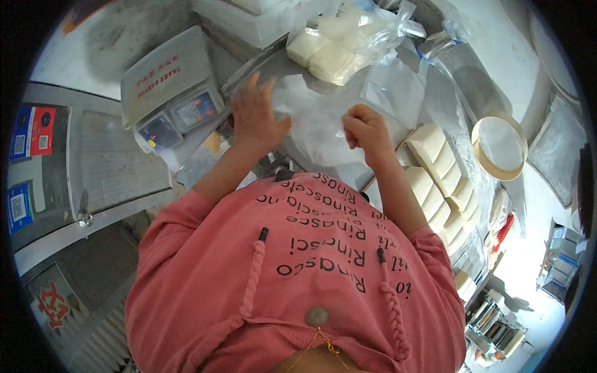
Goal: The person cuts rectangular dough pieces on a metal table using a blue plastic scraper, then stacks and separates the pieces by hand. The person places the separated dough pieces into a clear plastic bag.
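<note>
My left hand [258,114] is raised over the grey worktop [308,70], its fingers spread and slightly blurred. A thin, clear plastic bag [315,123] lies crumpled between my two hands, also blurred. My right hand [368,133] is curled at the right edge of this bag. Whether its fingers pinch the film cannot be made out. Beyond the hands, a filled plastic bag [329,53] holds several cream-coloured blocks, perhaps dough. More cream blocks [436,161] stand in rows beside my right forearm.
A lidded plastic box [168,77] and two small electronic devices [175,123] sit left of my left hand. A round sieve [523,147] with a pale rim lies at the right. A metal cabinet [119,149] flanks my left side. A roller machine [492,317] stands far right.
</note>
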Available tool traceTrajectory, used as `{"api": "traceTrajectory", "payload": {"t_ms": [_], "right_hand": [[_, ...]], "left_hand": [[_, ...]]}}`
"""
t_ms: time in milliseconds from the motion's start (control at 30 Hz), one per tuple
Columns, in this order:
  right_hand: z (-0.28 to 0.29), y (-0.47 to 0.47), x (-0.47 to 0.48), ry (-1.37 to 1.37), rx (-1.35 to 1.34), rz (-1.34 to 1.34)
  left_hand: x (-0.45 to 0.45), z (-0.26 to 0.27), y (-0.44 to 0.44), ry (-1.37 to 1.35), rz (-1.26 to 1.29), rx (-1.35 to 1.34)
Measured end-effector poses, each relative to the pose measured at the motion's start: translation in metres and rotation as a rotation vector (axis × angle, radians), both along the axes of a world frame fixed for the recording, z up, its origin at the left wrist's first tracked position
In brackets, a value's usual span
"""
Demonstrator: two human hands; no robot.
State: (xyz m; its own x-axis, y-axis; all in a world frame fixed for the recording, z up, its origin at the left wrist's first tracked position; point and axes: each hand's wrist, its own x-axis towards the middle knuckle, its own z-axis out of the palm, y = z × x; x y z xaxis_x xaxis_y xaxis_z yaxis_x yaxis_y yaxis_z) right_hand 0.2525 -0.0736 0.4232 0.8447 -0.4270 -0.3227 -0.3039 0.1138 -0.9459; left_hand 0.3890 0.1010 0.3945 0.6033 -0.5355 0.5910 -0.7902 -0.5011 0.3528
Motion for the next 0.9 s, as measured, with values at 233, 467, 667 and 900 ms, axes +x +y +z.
{"api": "traceTrajectory", "payload": {"t_ms": [233, 467, 667, 900], "right_hand": [[0.058, -0.001, 0.014, 0.064, -0.511, 0.648], [0.067, 0.033, 0.015, -0.4, -1.116, 0.08], [0.013, 0.042, 0.019, 0.633, -1.068, 0.854], [-0.028, 0.01, -0.008, 0.321, -1.13, 0.466]], "left_hand": [[0.029, 0.035, -0.016, 0.03, -0.507, 0.346], [0.003, 0.035, -0.029, 0.441, -0.339, 0.327], [0.028, 0.035, -0.037, 0.312, -0.157, 0.271], [0.096, 0.037, -0.004, 1.011, 0.165, -0.578]]}}
